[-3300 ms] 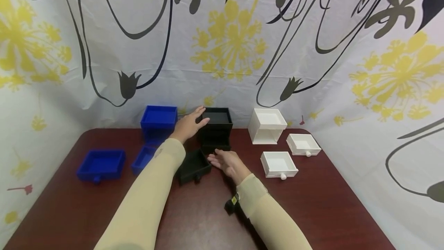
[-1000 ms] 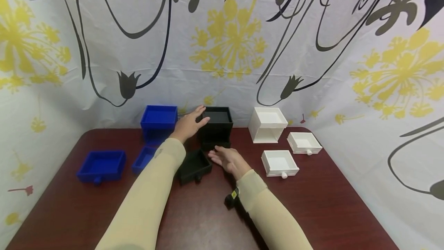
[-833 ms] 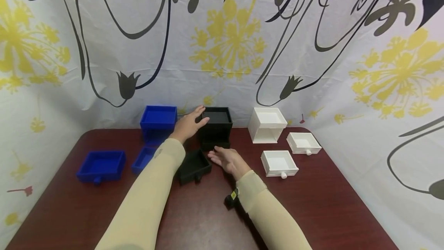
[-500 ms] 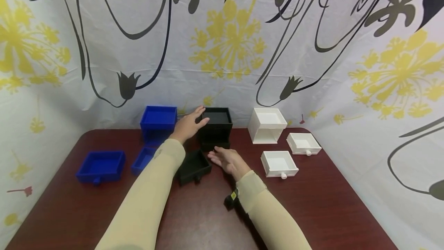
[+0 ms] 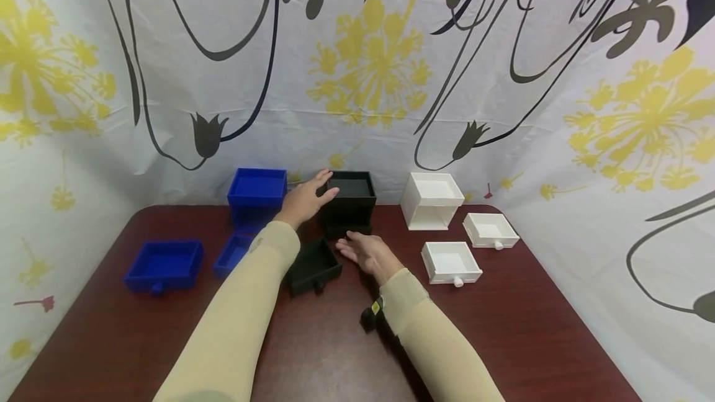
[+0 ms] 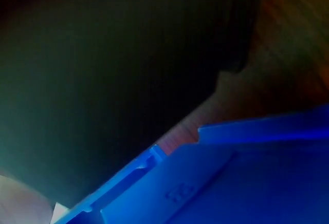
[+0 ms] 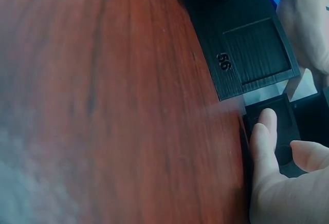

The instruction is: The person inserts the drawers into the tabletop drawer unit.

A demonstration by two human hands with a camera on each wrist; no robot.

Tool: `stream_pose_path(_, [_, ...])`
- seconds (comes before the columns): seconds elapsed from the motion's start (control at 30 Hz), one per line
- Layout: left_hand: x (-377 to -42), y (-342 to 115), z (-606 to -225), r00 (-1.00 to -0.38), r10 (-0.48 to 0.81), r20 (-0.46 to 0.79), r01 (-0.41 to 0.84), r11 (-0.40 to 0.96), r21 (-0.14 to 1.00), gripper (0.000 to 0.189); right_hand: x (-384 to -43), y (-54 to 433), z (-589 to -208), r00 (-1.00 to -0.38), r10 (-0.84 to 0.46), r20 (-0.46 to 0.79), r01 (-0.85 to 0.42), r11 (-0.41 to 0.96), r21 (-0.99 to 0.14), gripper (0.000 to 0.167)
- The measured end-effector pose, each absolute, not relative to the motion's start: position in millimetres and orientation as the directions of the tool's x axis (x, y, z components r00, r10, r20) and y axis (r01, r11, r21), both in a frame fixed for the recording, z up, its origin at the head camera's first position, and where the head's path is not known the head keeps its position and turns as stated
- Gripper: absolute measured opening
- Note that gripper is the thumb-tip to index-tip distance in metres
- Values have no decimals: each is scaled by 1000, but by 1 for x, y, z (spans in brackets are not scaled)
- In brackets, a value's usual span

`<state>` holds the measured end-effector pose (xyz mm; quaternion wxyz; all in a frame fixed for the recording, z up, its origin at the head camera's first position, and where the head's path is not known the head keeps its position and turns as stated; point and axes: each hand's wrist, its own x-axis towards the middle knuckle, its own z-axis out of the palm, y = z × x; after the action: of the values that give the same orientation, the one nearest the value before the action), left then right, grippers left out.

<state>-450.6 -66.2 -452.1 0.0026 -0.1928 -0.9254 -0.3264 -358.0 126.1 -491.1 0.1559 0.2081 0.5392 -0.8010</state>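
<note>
Right hand (image 5: pixel 370 254) touched the far black drawer (image 7: pixel 287 129) straight-fingered; left hand (image 5: pixel 304 202) lay loose! Light, stiff, probably: its knob (image 7: pixel 284 154) suited gripping.

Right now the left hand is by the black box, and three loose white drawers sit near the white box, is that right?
Not quite: two loose white drawers, not three, sit near the white box, as the head view shows. The left hand is by the black box, as you said.
</note>
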Motion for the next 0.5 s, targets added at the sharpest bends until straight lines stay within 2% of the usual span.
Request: stream_pose_path(0.5, [-451,-66,-451,-925,354,140,364,712,601,70,-363,127,-492,-866,-35,-499,474,-375,-797,38])
